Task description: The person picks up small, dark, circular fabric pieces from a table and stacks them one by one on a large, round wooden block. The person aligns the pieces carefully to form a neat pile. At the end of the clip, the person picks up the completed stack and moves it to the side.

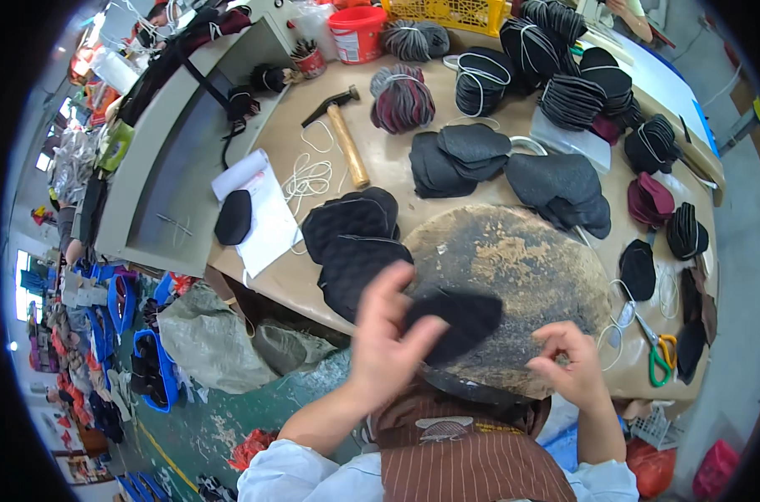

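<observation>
The left hand [388, 335] pinches a black fabric piece [455, 322] flat over the round worn block [514, 276] for support; the right hand [568, 360] has its fingers curled narrow, holding nothing I can make out.

Red plastic tub [357, 33] w/ white label band, far edge of bench, yellow crate [447, 12] beside it at top centre, no signs or screens visible

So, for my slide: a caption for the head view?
Left hand holds a black fabric piece over a worn round block; right hand alongside.
</observation>
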Demonstrator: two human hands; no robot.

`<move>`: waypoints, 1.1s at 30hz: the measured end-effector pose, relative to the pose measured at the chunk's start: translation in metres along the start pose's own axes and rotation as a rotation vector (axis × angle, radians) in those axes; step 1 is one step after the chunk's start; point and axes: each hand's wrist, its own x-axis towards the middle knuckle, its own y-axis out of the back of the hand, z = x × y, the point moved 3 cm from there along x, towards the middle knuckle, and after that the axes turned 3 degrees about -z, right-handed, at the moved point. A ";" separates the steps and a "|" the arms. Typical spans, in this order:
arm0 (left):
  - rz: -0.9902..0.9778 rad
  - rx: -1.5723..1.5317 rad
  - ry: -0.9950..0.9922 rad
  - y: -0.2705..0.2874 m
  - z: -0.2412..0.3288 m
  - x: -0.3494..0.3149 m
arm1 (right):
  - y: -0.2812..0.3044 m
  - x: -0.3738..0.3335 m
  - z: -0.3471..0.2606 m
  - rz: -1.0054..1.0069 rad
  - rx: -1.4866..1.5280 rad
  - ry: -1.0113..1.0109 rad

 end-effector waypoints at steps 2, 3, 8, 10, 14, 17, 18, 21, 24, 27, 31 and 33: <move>0.176 -0.263 0.066 0.034 0.012 0.027 | 0.015 -0.010 0.017 0.060 0.066 -0.100; 0.282 0.175 -0.049 0.055 0.010 0.037 | 0.021 -0.018 0.028 0.109 0.133 -0.169; 0.121 0.975 -0.459 0.024 0.030 0.086 | 0.033 -0.028 0.046 0.241 0.279 -0.288; -0.118 0.834 -0.477 -0.006 0.019 0.114 | 0.029 -0.027 0.041 0.203 0.222 -0.268; -0.220 0.928 -0.566 -0.051 -0.002 0.205 | 0.029 -0.032 0.037 0.188 0.132 -0.188; -0.386 1.168 -0.386 -0.067 -0.017 0.243 | 0.039 -0.046 0.044 0.268 0.150 -0.216; -0.341 1.157 -0.489 -0.071 -0.018 0.250 | 0.042 -0.052 0.049 0.294 0.152 -0.222; -0.374 1.040 -0.406 -0.069 -0.018 0.261 | 0.058 -0.064 0.057 0.365 0.235 -0.300; -0.387 0.978 -0.338 -0.055 -0.018 0.269 | 0.086 -0.057 0.069 0.405 0.128 -0.262; -0.397 0.888 -0.197 -0.046 -0.016 0.269 | 0.139 -0.035 0.103 0.561 -0.041 -0.254; -0.320 0.827 -0.211 -0.055 -0.013 0.253 | 0.180 -0.022 0.129 0.613 -0.944 -0.176; -0.260 0.892 -0.388 -0.056 -0.018 0.240 | 0.172 -0.014 0.130 0.524 -0.870 -0.331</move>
